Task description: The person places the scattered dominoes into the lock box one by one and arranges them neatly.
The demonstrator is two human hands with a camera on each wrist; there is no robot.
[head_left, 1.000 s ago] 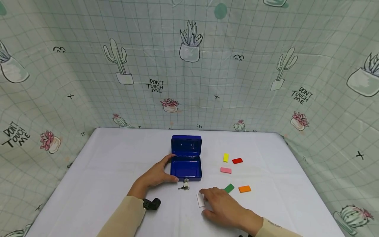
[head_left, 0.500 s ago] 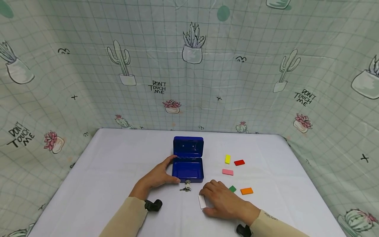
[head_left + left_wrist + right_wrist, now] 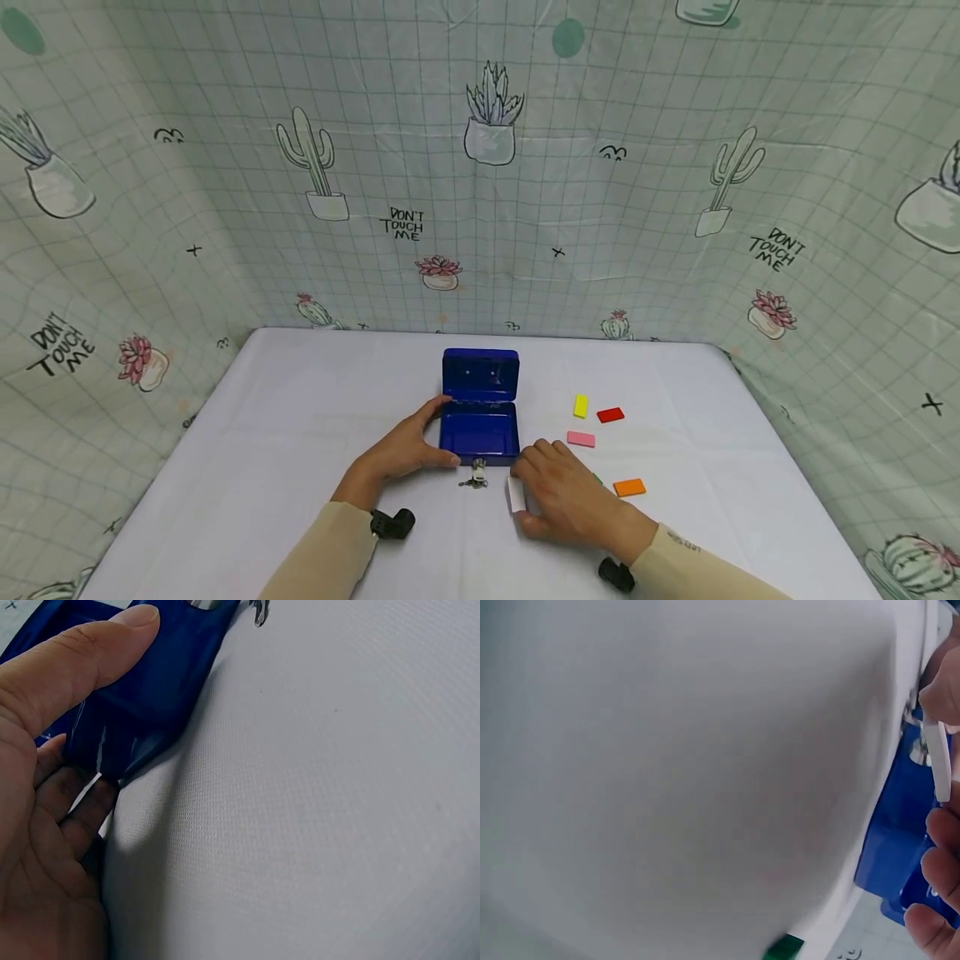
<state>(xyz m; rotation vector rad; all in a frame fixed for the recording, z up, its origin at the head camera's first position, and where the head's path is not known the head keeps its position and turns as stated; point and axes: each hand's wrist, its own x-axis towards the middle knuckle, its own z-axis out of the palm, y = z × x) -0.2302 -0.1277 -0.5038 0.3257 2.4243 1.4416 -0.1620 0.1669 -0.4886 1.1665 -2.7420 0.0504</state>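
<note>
A small blue metal cash box (image 3: pixel 478 457) stands on the white table with its lid (image 3: pixel 480 375) raised. My left hand (image 3: pixel 402 450) grips its left side, thumb at the front corner and fingers toward the back. In the left wrist view the thumb (image 3: pixel 82 664) lies over the box's rim. A lock with keys (image 3: pixel 477 477) hangs at the box's front. My right hand (image 3: pixel 572 493) pinches a white domino-like block (image 3: pixel 516 495) on edge between thumb and fingers, close to the box's front right corner. The right wrist view shows the white block (image 3: pixel 936 757) held clear of the table.
Right of the box lie a yellow block (image 3: pixel 581 406), a red block (image 3: pixel 611 414), a pink block (image 3: pixel 581 439) and an orange block (image 3: pixel 629 487). A green block (image 3: pixel 597 478) is mostly hidden behind my right hand. A cactus-print cloth (image 3: pixel 480 192) hangs behind the table.
My right hand has closed on the white block, lifted it and moved it toward the box. The left hand stays on the box.
</note>
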